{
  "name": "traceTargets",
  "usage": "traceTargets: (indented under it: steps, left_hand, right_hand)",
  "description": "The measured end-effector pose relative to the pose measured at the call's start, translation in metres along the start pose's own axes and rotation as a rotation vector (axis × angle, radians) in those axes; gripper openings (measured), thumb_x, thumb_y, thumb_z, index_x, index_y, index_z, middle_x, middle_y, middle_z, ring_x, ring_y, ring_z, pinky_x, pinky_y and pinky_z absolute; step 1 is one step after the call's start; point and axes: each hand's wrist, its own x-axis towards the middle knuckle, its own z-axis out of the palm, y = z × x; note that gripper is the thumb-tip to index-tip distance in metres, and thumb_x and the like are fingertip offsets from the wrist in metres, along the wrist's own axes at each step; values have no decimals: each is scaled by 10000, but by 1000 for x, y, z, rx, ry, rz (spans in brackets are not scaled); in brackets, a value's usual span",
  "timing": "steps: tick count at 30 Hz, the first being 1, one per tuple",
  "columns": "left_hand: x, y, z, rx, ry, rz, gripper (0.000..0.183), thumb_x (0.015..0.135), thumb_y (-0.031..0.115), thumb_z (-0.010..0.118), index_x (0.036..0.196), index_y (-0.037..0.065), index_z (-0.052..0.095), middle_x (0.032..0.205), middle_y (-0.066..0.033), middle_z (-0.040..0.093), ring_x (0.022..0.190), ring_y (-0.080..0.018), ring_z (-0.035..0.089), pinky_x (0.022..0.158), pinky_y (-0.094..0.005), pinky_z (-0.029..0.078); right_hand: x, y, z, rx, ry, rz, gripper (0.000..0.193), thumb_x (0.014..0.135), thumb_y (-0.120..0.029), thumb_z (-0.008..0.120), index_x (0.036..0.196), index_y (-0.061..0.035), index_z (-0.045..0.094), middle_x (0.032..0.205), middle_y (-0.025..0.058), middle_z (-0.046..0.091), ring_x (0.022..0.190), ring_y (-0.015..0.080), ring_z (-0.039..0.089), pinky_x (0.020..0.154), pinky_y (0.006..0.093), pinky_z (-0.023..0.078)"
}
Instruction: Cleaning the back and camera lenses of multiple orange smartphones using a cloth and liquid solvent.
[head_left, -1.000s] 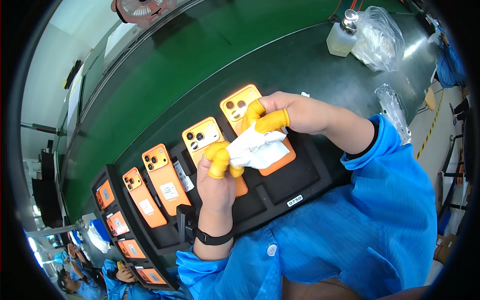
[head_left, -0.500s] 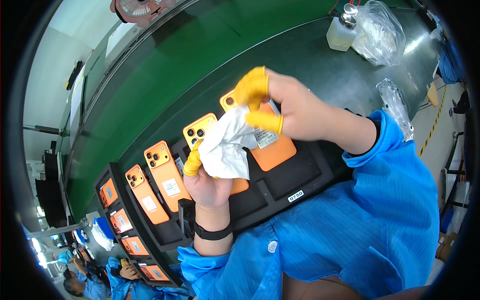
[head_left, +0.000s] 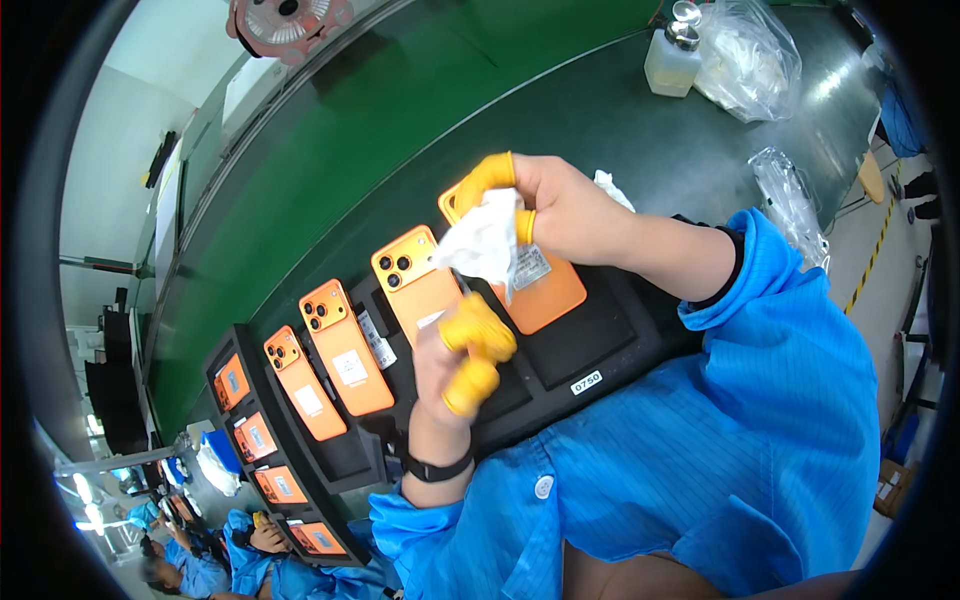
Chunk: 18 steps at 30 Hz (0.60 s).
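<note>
A crumpled white wipe [head_left: 487, 243] is pinched in my right hand [head_left: 560, 205], whose fingertips wear yellow finger covers. The wipe hangs over the upper part of an orange phone [head_left: 548, 302], partly hiding it. My left hand [head_left: 440, 375], also with yellow finger covers, is apart from the wipe, its fingers curled and slightly blurred, with a gap at the thumb and nothing visible between. It hovers over the lower end of another orange phone [head_left: 412, 285]. Two more orange phones, one [head_left: 347, 352] and a second [head_left: 306, 388], lie camera side up in the black tray [head_left: 585, 345] to the left.
Another black tray [head_left: 280, 440] with several orange phones stands at the left. On the green table [head_left: 560, 120] are a pump bottle [head_left: 672, 65], a clear plastic bag [head_left: 750, 65], clear packaging [head_left: 788, 200] and another white wipe [head_left: 613, 188]. Other people sit at the lower left.
My left hand has let go of the wipe and moved right and slightly down. The right hand now holds the wipe alone, a little farther up, uncovering the phone beside it.
</note>
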Motion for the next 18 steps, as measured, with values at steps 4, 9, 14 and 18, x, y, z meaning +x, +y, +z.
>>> traceTargets:
  steps: [4, 9, 14, 18]
  left_hand:
    - [-8, 25, 13, 253, 293, 26, 233, 727, 165, 585, 891, 9, 529, 831, -81, 537, 735, -178, 498, 663, -284, 381]
    - [1, 33, 19, 714, 457, 116, 382, 738, 165, 621, 1050, -12, 489, 921, -94, 521, 841, -203, 514, 726, -306, 400]
    - [-7, 40, 19, 290, 501, -182, 157, 814, 108, 546, 922, -4, 564, 880, -60, 566, 773, -137, 541, 675, -263, 419]
    - [-17, 46, 11, -253, 582, -165, 179, 837, 113, 509, 964, -8, 544, 903, -44, 562, 828, -100, 517, 758, -230, 387]
  right_hand:
    - [-3, -9, 3, 235, -148, -78, 215, 726, 88, 483, 906, -21, 527, 863, 31, 571, 808, 99, 544, 719, 218, 425]
    - [-12, -12, 9, 274, -281, -42, 218, 741, -1, 599, 940, -55, 528, 925, -9, 551, 873, 84, 518, 798, 230, 401]
    - [-13, -10, 6, 128, -275, -166, 184, 747, 13, 584, 912, -44, 526, 882, 11, 545, 864, 99, 524, 793, 242, 407]
    - [-8, -27, -8, 255, -33, -115, 175, 755, 42, 540, 906, -40, 509, 941, 38, 527, 911, 130, 512, 834, 256, 402]
